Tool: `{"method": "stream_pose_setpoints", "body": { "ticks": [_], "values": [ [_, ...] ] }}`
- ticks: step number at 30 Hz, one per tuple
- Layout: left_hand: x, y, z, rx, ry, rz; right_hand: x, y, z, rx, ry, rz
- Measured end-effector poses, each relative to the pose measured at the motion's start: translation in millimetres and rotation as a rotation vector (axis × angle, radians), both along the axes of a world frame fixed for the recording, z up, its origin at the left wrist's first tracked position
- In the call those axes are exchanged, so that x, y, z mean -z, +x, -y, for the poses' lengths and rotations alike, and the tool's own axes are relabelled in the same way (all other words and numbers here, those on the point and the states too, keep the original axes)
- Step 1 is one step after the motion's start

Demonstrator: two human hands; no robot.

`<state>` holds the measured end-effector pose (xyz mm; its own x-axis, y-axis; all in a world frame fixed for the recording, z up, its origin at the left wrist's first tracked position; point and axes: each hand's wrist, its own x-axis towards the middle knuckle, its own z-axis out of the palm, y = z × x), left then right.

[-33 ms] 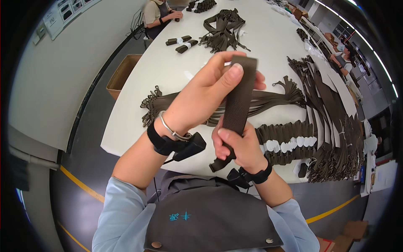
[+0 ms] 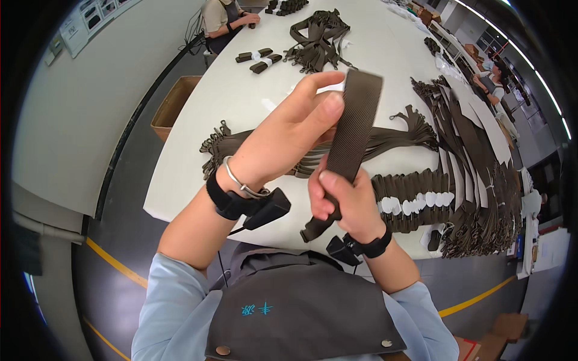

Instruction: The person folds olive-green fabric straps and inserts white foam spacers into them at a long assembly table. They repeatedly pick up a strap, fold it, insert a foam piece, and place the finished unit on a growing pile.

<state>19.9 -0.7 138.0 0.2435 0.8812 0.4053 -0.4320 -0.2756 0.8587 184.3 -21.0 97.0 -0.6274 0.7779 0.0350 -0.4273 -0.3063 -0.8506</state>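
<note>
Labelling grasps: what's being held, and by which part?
The right hand grips the dark brown strap around its lower part; whether the left hand touches its upper part can't be told.

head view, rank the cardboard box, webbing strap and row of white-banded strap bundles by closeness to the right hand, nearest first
1. Dark webbing strap: in the right hand.
2. Row of white-banded strap bundles: on the table, just right of that hand.
3. Cardboard box: past the table's left edge.
</note>
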Motion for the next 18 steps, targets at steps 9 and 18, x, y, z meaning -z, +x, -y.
{"method": "stream_pose_setpoints", "body": {
  "ticks": [9, 18],
  "values": [
    [105.3, 18.0, 47.2, 0.149, -0.388, -0.388, 5.4, 11.4, -35.0, 0.492, 0.21, -0.039],
    [163.0, -21.2, 75.9, -0.312, 0.491, -1.407, 67.6, 41.4, -48.3, 0.805, 0.031, 0.131]
  ]
}}
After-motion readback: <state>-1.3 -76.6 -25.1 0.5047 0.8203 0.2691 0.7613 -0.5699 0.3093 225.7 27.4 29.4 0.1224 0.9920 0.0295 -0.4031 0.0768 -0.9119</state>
